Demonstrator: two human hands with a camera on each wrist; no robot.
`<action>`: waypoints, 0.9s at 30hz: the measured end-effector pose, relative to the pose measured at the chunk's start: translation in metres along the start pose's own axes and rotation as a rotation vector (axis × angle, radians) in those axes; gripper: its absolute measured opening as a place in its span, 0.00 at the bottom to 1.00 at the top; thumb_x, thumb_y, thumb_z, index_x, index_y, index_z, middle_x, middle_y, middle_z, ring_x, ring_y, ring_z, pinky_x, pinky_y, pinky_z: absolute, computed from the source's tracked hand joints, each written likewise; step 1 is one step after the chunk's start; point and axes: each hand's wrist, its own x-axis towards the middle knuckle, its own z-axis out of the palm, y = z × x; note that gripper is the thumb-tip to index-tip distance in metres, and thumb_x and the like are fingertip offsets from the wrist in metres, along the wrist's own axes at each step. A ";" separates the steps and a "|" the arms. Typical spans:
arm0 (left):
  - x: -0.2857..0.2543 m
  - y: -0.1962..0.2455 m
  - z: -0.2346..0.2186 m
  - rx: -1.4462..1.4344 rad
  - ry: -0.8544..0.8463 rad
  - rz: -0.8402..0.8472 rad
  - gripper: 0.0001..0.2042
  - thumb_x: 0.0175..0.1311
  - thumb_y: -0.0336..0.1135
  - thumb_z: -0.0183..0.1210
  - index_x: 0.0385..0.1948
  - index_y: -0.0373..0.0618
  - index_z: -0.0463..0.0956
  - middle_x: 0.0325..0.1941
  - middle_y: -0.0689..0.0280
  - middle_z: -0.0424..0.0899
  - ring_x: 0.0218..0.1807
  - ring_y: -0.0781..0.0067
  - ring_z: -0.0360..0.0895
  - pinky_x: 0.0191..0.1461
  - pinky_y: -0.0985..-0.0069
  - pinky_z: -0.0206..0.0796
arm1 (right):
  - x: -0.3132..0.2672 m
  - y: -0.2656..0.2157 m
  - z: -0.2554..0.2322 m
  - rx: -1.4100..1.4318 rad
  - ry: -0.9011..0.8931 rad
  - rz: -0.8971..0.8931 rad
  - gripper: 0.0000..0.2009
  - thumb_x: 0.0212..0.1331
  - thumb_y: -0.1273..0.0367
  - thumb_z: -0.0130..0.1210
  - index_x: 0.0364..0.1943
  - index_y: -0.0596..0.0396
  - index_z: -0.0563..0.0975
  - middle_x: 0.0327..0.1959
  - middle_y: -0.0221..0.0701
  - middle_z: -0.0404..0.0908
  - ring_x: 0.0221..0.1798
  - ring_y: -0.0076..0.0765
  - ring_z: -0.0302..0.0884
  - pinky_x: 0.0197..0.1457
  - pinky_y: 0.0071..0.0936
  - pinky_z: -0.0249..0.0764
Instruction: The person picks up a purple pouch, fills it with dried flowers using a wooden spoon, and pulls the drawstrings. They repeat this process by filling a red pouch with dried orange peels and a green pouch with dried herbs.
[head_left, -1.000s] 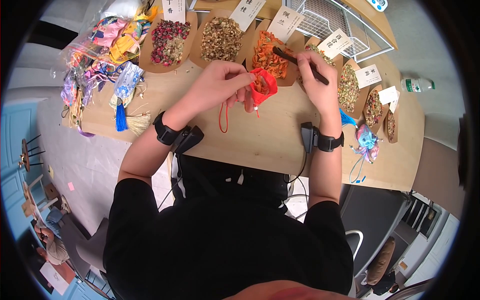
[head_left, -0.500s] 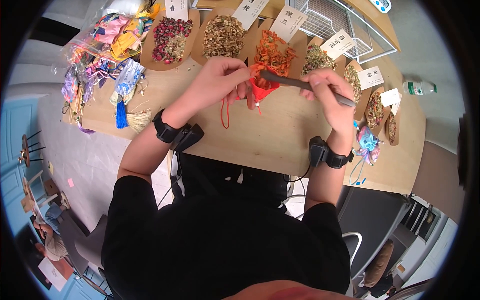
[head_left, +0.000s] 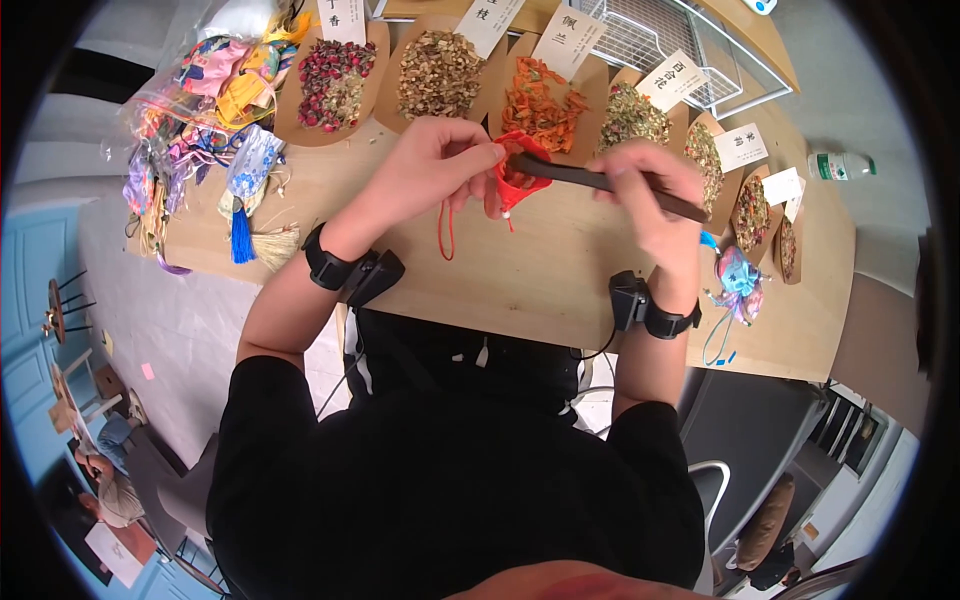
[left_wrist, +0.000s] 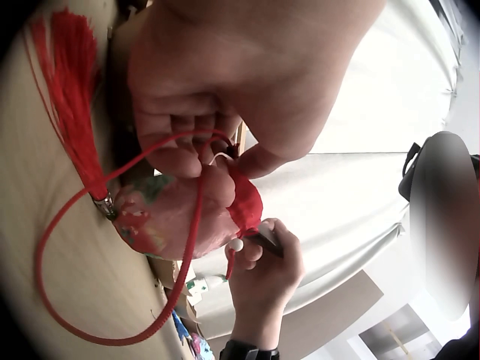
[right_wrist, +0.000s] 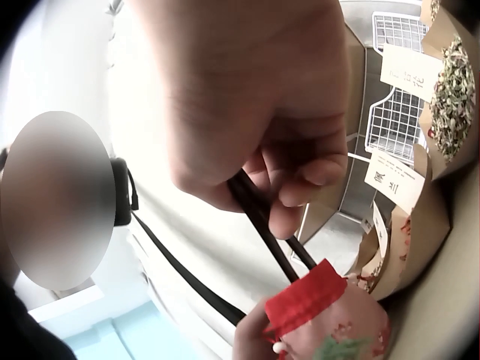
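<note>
In the head view my left hand (head_left: 430, 175) pinches the red rim of a small drawstring pouch (head_left: 522, 190), its mouth held apart. The left wrist view shows the pouch's pink, patterned body (left_wrist: 169, 221), a looped red cord (left_wrist: 67, 315) and a red tassel (left_wrist: 67, 97). My right hand (head_left: 650, 190) grips dark tongs (head_left: 575, 174), whose tips reach into the pouch's mouth. Two dark prongs (right_wrist: 262, 221) run down to the red rim in the right wrist view. Just beyond the pouch, a brown paper tray (head_left: 588, 130) bears orange dried flakes (head_left: 540, 105).
Several more paper trays with dried herbs, such as reddish buds (head_left: 335, 80) and brown chips (head_left: 440, 75), line the back with label cards (head_left: 568, 42). Bagged sachets (head_left: 215, 110) lie at left, a blue-pink sachet (head_left: 738, 275) at right. A white wire rack (head_left: 700, 50) stands behind.
My right hand has swung the tongs from the orange flakes' tray to the pouch, and their tips have entered its mouth. The left hand stays nearly still, gripping the pouch.
</note>
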 end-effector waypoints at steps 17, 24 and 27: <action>-0.001 -0.002 0.002 -0.020 0.014 -0.031 0.14 0.70 0.35 0.55 0.25 0.37 0.76 0.18 0.68 0.78 0.15 0.84 0.71 0.18 0.85 0.59 | 0.023 0.039 -0.012 -0.039 0.384 0.433 0.20 0.66 0.54 0.57 0.32 0.61 0.83 0.19 0.27 0.79 0.21 0.16 0.70 0.25 0.16 0.64; -0.002 -0.001 0.002 -0.004 0.013 -0.023 0.13 0.69 0.35 0.56 0.25 0.37 0.77 0.18 0.68 0.78 0.15 0.84 0.71 0.19 0.85 0.59 | 0.027 0.047 0.010 -0.094 0.294 0.366 0.23 0.66 0.50 0.57 0.35 0.59 0.84 0.19 0.26 0.78 0.24 0.14 0.69 0.28 0.16 0.64; -0.002 0.000 0.002 0.009 0.011 -0.025 0.13 0.69 0.36 0.56 0.25 0.37 0.77 0.18 0.68 0.78 0.15 0.84 0.71 0.19 0.84 0.59 | 0.026 0.046 0.021 -0.152 0.238 0.219 0.18 0.66 0.57 0.58 0.34 0.60 0.83 0.19 0.24 0.77 0.24 0.14 0.67 0.27 0.16 0.62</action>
